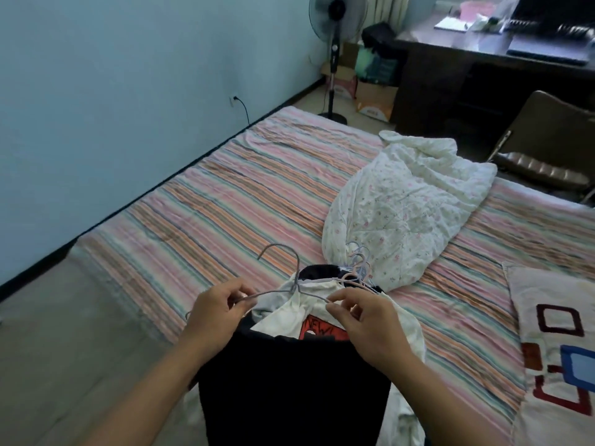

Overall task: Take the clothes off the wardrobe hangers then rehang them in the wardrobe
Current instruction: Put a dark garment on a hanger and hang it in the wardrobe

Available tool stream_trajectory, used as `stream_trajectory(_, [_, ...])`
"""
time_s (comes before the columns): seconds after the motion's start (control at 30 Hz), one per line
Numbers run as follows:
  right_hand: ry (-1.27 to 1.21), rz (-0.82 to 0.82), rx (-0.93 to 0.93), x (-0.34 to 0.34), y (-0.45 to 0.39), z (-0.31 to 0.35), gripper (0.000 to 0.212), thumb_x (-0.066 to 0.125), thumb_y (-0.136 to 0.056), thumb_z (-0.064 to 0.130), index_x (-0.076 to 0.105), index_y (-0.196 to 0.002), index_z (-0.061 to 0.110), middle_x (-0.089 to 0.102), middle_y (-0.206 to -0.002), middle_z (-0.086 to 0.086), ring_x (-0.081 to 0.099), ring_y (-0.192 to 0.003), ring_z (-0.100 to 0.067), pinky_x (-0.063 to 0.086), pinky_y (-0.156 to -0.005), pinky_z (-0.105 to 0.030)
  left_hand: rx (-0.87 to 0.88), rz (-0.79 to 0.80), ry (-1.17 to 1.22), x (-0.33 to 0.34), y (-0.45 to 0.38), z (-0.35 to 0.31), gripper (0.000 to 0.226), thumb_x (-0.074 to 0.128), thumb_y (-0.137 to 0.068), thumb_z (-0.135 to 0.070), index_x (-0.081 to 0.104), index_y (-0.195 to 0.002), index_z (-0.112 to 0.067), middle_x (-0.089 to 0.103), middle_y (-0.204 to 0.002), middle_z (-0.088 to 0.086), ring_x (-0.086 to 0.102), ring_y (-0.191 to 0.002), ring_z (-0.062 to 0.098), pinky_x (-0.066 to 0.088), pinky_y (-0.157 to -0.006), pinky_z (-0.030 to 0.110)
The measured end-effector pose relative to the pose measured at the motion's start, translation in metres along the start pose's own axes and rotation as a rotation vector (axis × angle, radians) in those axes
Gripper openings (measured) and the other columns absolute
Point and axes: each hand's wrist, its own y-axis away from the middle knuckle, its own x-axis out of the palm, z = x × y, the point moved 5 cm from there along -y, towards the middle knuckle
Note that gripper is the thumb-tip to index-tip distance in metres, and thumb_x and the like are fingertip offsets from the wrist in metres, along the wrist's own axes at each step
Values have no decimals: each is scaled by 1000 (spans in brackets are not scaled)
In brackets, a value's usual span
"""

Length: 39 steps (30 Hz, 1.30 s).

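Pinching both ends of grey hanger: left hand on the left arm of the wire, right hand on the right arm, fingertips curled round it. Long axis running left to right between the grips, hook pointing away toward the striped bed. White T-shirt directly below, collar under the hanger; probably threaded partway, hard to tell. Black garment nearer the body. Spare hangers just beyond the right hand, against the floral quilt.

A striped bed carries a bunched floral quilt and a patterned pillow; beyond stand a fan, a chair and a dark counter.
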Motion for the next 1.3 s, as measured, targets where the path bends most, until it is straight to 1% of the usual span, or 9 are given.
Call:
stream_trajectory(0.1, [-30, 43, -91, 6, 20, 53, 7, 75, -86, 27, 75, -90, 33, 67, -78, 13, 57, -65, -7, 41, -62, -15, 29, -23, 56, -37, 40, -17, 24, 78, -83, -16, 71, -72, -36, 56, -52, -10, 45, -45, 4, 37, -49, 19])
stream_trajectory(0.27, [-61, 148, -216, 20, 60, 135, 11, 66, -93, 27, 73, -100, 32, 65, -87, 19, 55, -65, -7, 51, -65, -27, 69, -100, 204, -105, 109, -44, 21, 80, -81, -17, 73, -77, -37, 51, -50, -5, 45, -47, 8, 39, -49, 23])
stream_trajectory(0.33, [-84, 157, -252, 20, 76, 164, 12, 65, -94, 26, 73, -99, 34, 66, -89, 19, 55, -64, -6, 49, -63, -22, 79, -133, 242, -131, 135, -50, 17, 81, -79, -16, 74, -75, -30, 49, -51, 0, 43, -48, 11, 37, -49, 23])
stream_trajectory(0.6, [-59, 224, -451, 5, 128, 300, 7, 71, -90, 28, 73, -83, 29, 68, -78, 13, 56, -64, -9, 46, -62, -25, 167, -246, 288, -240, 232, -85, 11, 82, -77, -17, 75, -78, -26, 59, -61, 16, 49, -54, 14, 43, -54, 26])
stream_trajectory(0.73, [-22, 344, -568, 0, 156, 362, 6, 70, -91, 31, 73, -86, 32, 70, -80, 14, 59, -67, -10, 49, -63, -24, 192, -237, 285, -292, 282, -100, 14, 81, -79, -11, 77, -81, -24, 61, -59, 7, 52, -56, 9, 45, -57, 22])
stream_trajectory(0.83, [-21, 417, -657, 3, 173, 400, 6, 68, -92, 33, 72, -87, 34, 70, -80, 15, 59, -66, -9, 49, -62, -22, 204, -276, 274, -326, 321, -112, 8, 81, -79, -22, 79, -87, -25, 62, -61, 4, 53, -57, 10, 47, -59, 22])
stream_trajectory(0.93, [-58, 456, -751, 12, 183, 440, 8, 68, -92, 33, 70, -84, 35, 67, -74, 14, 53, -60, -5, 45, -59, -22, 218, -416, 252, -359, 356, -121, 16, 79, -72, -39, 79, -87, -31, 65, -63, 8, 56, -58, 14, 51, -61, 28])
stream_trajectory(1.1, [-122, 572, -901, 33, 199, 508, 8, 68, -92, 35, 71, -85, 31, 65, -71, 13, 58, -63, -22, 51, -62, -40, 221, -676, 191, -407, 410, -127, 8, 79, -76, -28, 79, -83, -31, 68, -61, 3, 61, -56, 13, 52, -57, 22])
stream_trajectory(1.3, [-191, 787, -1047, 62, 230, 580, 10, 71, -90, 31, 74, -82, 25, 67, -67, 6, 59, -57, -10, 51, -59, -30, 150, -909, 101, -444, 483, -129, 8, 77, -77, -32, 80, -83, -26, 71, -67, 5, 62, -59, 26, 49, -51, 29])
